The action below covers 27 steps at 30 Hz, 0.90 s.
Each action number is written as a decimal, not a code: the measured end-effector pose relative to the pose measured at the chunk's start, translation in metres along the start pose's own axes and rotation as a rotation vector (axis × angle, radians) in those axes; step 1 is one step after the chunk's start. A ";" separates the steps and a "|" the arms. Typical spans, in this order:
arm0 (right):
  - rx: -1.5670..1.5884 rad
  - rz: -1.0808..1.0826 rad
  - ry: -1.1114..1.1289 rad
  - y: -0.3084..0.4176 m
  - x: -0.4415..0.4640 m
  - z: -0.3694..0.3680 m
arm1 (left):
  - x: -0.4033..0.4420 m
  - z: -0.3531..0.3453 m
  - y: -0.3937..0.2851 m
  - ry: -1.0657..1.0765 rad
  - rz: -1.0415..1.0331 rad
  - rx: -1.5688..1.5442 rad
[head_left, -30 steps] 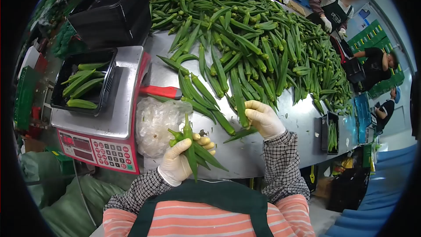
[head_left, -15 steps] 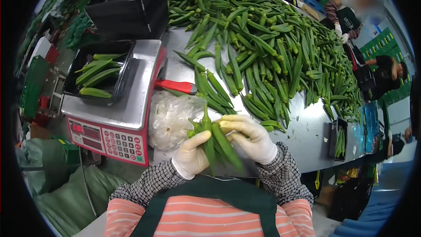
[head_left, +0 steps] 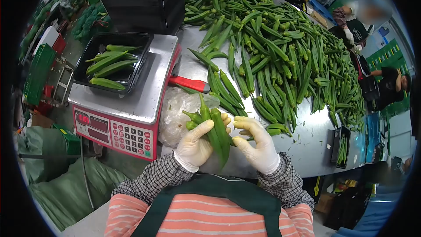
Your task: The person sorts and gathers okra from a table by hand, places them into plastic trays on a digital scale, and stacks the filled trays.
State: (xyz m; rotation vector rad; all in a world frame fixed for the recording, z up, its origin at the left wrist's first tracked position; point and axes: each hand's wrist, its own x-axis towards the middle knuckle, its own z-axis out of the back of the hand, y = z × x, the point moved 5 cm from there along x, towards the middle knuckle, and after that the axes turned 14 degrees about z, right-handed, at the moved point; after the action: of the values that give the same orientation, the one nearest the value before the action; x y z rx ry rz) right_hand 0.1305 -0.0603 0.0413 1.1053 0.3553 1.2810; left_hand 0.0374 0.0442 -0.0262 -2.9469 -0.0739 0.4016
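Several green okra pods (head_left: 213, 134) form a small bunch in my left hand (head_left: 196, 147), held upright-slanting between its gloved thumb and fingers. My right hand (head_left: 258, 145), also in a white glove, is just to the right of the bunch. Its thumb and fingers are apart, the tips close to the pods; whether they touch one I cannot tell. Behind the left hand lies a crumpled clear plastic bag (head_left: 173, 116). At the left, a black tray (head_left: 127, 85) holding several okra pods rests on a red-edged digital scale (head_left: 151, 105).
A large okra pile (head_left: 280, 52) covers much of the metal table (head_left: 302, 149). A red-handled tool (head_left: 189, 83) lies beside the scale. Stacked black trays (head_left: 144, 6) stand behind it. Another black tray (head_left: 336, 147) with okra sits at the right. Co-workers (head_left: 351, 28) stand along the far right side.
My right hand has let go of a pod and drawn slightly away from the bunch, its fingers spreading. My left hand keeps hold of the okra. The whole view has shifted a little.
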 end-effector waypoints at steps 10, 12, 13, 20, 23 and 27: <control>-0.125 0.065 -0.026 0.006 0.017 -0.003 | -0.010 -0.005 0.003 -0.073 -0.208 0.377; -0.173 0.142 0.109 0.013 0.020 -0.023 | -0.011 -0.005 0.005 -0.079 -0.238 0.319; -0.184 0.196 0.174 0.018 0.023 -0.028 | -0.017 -0.011 0.001 -0.099 -0.235 0.333; -0.081 0.262 0.212 0.042 0.056 -0.044 | -0.051 -0.034 -0.025 0.037 -0.382 0.534; -0.030 0.376 0.110 0.047 0.101 -0.041 | -0.072 -0.048 -0.050 0.000 -0.650 0.548; -0.126 0.582 0.051 0.094 0.187 -0.065 | -0.121 -0.043 -0.075 -0.074 -0.761 0.674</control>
State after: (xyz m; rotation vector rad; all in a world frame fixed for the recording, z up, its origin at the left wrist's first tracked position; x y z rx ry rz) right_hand 0.0859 0.1241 0.1508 1.1075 -0.0211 1.8177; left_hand -0.0700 0.1028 0.0591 -2.0399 -0.8470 0.3232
